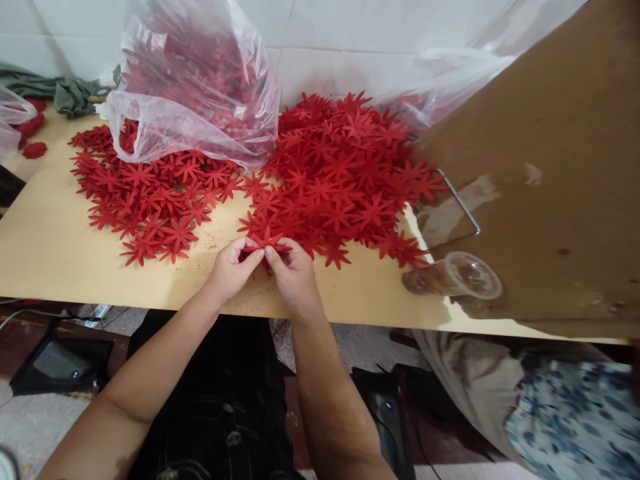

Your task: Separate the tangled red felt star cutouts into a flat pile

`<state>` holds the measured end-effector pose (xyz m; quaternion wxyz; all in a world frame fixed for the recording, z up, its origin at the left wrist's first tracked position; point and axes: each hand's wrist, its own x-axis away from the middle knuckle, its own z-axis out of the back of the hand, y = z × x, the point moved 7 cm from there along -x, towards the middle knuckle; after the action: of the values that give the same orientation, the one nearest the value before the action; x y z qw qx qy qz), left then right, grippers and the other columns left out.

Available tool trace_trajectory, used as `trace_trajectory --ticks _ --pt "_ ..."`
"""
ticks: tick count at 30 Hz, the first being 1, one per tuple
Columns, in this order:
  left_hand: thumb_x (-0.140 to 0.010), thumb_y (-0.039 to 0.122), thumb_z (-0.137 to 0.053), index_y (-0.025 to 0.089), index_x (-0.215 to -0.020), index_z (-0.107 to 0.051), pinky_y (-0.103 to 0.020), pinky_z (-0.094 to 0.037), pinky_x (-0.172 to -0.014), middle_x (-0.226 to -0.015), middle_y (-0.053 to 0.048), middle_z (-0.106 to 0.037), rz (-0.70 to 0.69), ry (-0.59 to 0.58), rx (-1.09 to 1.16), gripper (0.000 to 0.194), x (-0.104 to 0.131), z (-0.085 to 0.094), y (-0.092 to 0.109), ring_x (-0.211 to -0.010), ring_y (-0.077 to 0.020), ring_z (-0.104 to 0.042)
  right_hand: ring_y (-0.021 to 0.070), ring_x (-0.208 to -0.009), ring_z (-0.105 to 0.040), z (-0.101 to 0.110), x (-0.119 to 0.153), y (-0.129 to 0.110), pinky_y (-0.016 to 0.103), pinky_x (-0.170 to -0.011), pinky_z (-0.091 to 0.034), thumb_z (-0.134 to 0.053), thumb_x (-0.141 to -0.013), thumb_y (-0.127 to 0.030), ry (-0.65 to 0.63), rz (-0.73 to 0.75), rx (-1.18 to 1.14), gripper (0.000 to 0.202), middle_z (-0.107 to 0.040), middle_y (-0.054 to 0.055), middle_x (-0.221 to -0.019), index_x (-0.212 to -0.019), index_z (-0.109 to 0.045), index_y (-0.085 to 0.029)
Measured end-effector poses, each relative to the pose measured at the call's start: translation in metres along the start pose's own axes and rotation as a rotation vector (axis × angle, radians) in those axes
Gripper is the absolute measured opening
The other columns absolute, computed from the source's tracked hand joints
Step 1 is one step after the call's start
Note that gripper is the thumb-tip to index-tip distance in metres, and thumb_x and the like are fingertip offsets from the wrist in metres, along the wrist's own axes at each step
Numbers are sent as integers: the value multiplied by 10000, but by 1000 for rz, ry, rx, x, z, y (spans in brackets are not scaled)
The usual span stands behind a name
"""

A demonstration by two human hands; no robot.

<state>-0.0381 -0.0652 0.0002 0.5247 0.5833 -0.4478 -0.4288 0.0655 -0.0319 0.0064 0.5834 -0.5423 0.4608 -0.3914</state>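
Observation:
Between my two hands, just above the table's near part, is a red flower-shaped cutout (266,240) with narrow petals. My left hand (234,267) pinches its left side between thumb and fingers. On the other side my right hand (295,272) grips it the same way, thumbs almost touching. Behind my hands spreads a big heap of similar red cutouts (340,173). A smaller heap of the same cutouts (150,187) lies to the left. Whether the held piece is one layer or several I cannot tell.
A clear plastic bag (195,93) full of red cutouts rests on the left heap. On the right stand a plastic cup (450,275) and a large brown board (550,173) with a metal handle. A seated person's patterned clothing (575,413) shows at lower right.

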Motion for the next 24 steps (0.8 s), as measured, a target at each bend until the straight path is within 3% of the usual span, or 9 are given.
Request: trace_trajectory --ticks 5,11,19,24 --pt "-724 327 -579 162 -726 -498 -224 -389 -624 -659 31 -495 6 -17 27 183 3 -2 7 -614 -67 -451 89 -545 -442 8 2 -6 236 -547 -374 -575 -728 -382 75 26 49 219 -496 -32 -571 -667 -516 -180" --pt "-702 389 -607 176 -802 -521 -217 -383 -583 -638 35 -490 28 -1 131 250 5 0 15 -611 -72 -464 76 -511 -383 1 3 -12 226 -509 -326 -519 -782 -390 50 73 152 244 -438 -43 -540 -661 -506 -179" --pt "-692 331 -614 173 -781 -533 -204 -375 -552 -606 53 -483 59 44 144 199 2 4 9 -557 -53 -442 71 -499 -343 -1 4 -9 234 -503 -297 -481 -803 -408 78 54 168 343 -375 -48 -514 -555 -441 -174" --pt "-670 260 -601 165 -759 -522 -192 -328 -488 -595 61 -476 123 63 209 152 1 5 4 -495 -36 -397 97 -624 -496 -8 1 -7 253 -638 -420 -549 -756 -362 -1 57 14 183 -536 -18 -660 -714 -520 -186"
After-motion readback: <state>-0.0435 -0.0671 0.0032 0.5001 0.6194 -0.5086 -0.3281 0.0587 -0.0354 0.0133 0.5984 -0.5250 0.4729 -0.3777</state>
